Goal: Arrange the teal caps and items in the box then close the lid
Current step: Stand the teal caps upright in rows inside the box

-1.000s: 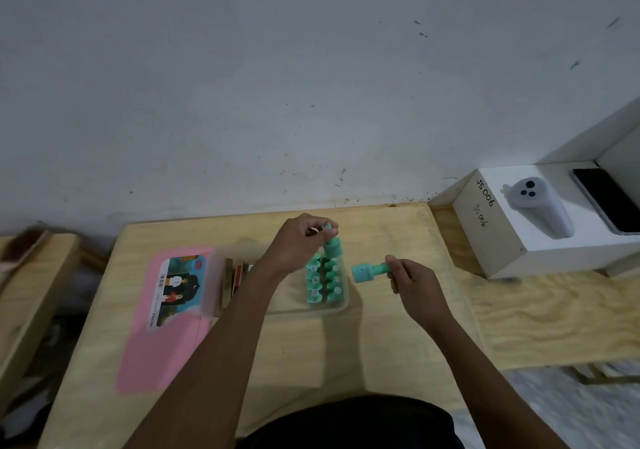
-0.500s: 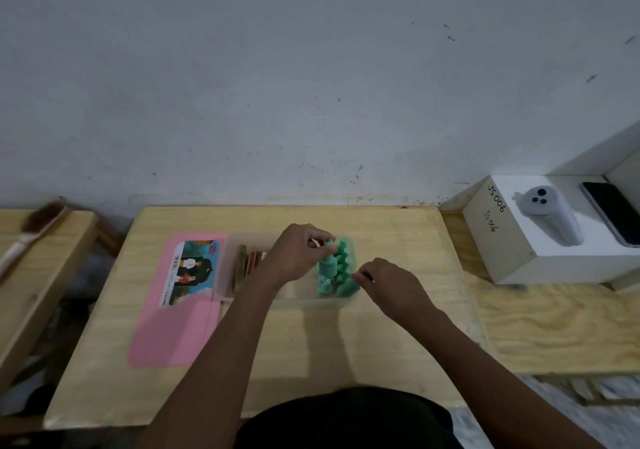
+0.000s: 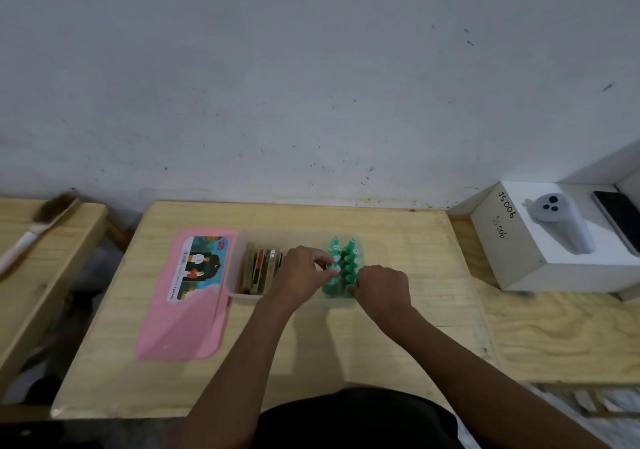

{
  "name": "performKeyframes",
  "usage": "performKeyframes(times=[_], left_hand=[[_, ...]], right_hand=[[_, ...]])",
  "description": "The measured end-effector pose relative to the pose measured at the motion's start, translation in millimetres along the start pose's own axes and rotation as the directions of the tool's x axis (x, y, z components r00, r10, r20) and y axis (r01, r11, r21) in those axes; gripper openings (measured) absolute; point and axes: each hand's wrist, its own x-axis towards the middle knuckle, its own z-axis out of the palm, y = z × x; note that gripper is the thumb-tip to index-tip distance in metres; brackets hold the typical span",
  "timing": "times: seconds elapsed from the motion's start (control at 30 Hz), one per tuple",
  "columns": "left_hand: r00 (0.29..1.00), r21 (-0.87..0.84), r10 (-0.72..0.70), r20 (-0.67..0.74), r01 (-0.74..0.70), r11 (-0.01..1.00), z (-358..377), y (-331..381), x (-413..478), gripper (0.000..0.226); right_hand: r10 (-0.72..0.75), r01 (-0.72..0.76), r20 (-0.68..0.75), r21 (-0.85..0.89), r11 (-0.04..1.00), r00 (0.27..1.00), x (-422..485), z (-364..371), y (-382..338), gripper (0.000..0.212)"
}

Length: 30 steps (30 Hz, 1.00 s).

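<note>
Right now your left hand (image 3: 300,277) pinches one of the teal caps (image 3: 343,268), which stand in two rows at the right end of the clear box (image 3: 231,287). Your right hand (image 3: 382,286) is curled at the nearest cap; whether it grips, I cannot tell. Beside the box lies its pink lid (image 3: 180,313), off on the table (image 3: 398,237).

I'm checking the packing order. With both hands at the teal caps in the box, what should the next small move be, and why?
Probably press the last teal caps level into their rows, then let go. Both the left hand and the right hand are still on them inside the clear box, and the pink lid lies open beside it.
</note>
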Motion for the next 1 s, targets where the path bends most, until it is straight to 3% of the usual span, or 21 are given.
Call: performKeyframes(times=[0.3,0.47,0.73,1.0], left_hand=[[0.998,0.074,-0.059,-0.001,0.058,0.996,20.9,-17.0,-3.9,0.024],[0.997,0.085,-0.072,0.038,0.069,0.994,28.8,-19.4,-4.9,0.02],[0.99,0.086,-0.131,0.06,0.126,0.988,39.5,-20.5,-5.3,0.024],[0.964,-0.042,-0.257,0.069,0.261,0.965,41.8,-21.0,-0.5,0.02]], right_hand=[[0.065,-0.062,-0.054,0.06,0.996,0.996,-1.3,8.8,0.2,0.012],[0.062,-0.045,-0.09,0.181,0.982,0.994,-4.6,13.1,6.0,0.028],[0.113,-0.099,-0.014,0.376,0.921,0.994,-13.5,15.0,18.2,0.026],[0.149,-0.144,0.02,0.427,0.893,0.989,-14.8,14.0,16.6,0.024]])
